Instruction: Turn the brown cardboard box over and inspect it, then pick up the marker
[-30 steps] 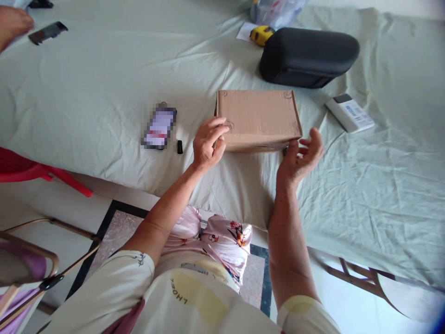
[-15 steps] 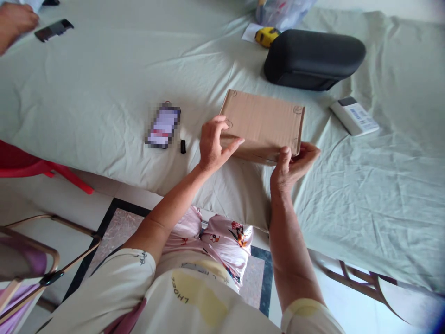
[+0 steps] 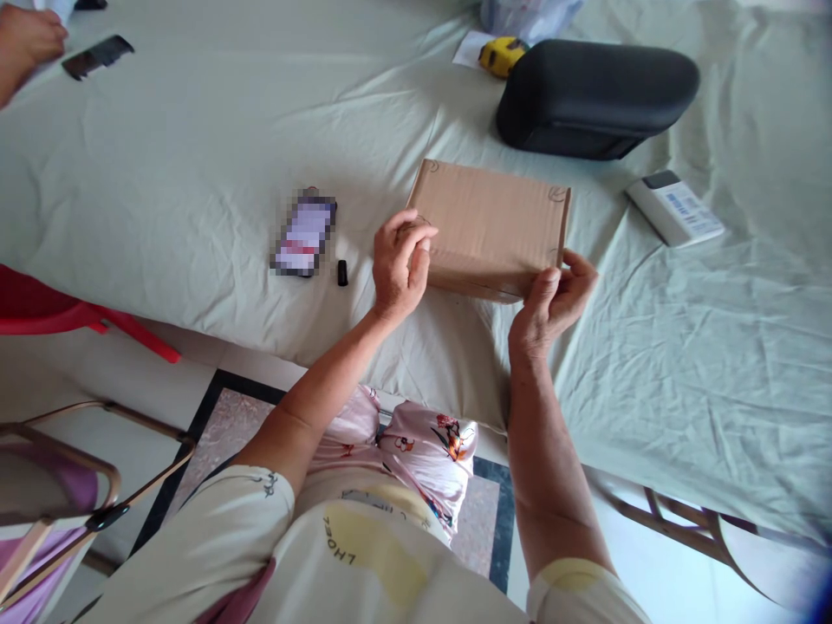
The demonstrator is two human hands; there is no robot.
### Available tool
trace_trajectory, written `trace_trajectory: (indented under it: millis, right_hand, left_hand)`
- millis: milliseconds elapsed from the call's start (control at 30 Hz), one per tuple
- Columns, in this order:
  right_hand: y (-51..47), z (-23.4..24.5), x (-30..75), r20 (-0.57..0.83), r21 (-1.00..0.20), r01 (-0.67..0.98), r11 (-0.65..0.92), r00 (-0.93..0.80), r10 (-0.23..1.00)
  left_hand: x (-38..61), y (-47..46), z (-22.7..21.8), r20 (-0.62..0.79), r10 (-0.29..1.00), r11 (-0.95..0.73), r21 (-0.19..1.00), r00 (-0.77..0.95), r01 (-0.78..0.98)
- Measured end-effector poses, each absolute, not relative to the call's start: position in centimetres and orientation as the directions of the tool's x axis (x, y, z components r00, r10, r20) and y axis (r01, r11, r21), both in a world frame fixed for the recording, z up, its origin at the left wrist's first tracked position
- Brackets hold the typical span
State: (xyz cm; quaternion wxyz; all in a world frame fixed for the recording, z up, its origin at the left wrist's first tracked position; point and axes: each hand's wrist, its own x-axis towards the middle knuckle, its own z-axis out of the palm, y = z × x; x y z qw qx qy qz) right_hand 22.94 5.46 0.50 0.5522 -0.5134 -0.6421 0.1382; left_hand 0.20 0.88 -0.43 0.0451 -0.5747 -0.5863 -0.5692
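A flat brown cardboard box (image 3: 494,221) lies on the pale green sheet near the table's front edge. My left hand (image 3: 399,264) curls over its near left corner, fingers bent onto the top. My right hand (image 3: 552,299) grips the near right corner, thumb on the front face and fingers behind the side. The box's near edge looks slightly raised off the sheet.
A phone (image 3: 304,234) and a small black cap (image 3: 341,272) lie left of the box. Behind it sit a black case (image 3: 594,95), a yellow tape measure (image 3: 499,54) and a white device (image 3: 674,208). Another person's hand (image 3: 26,39) and a dark phone (image 3: 97,55) are at the far left.
My right hand has closed on the box's right corner and my left hand has curled over the left corner. The box has turned slightly and its near edge has lifted.
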Motion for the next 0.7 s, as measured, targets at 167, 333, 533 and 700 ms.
trace_trajectory:
  millis: [167,333,533,700]
  right_hand:
    - [5.7,0.1,23.2,0.511,-0.762,0.498,0.413,0.071,0.857]
    - [6.4,-0.7,23.9,0.504,-0.799,0.413,0.436,0.066,0.861]
    - [8.0,-1.7,24.8,0.499,-0.811,0.367,0.455,0.027,0.866]
    - [8.0,-0.6,25.9,0.393,-0.803,0.459,0.38,-0.072,0.917]
  left_hand:
    - [-0.3,0.7,-0.2,0.717,0.605,-0.322,0.618,-0.346,0.717]
    - [-0.4,0.9,-0.9,0.649,0.622,-0.304,0.716,-0.438,0.629]
    - [-0.5,1.5,-1.3,0.417,0.657,-0.264,0.907,-0.628,0.327]
    - [-1.5,2.0,-1.6,0.416,0.712,-0.288,0.908,-0.566,0.305]
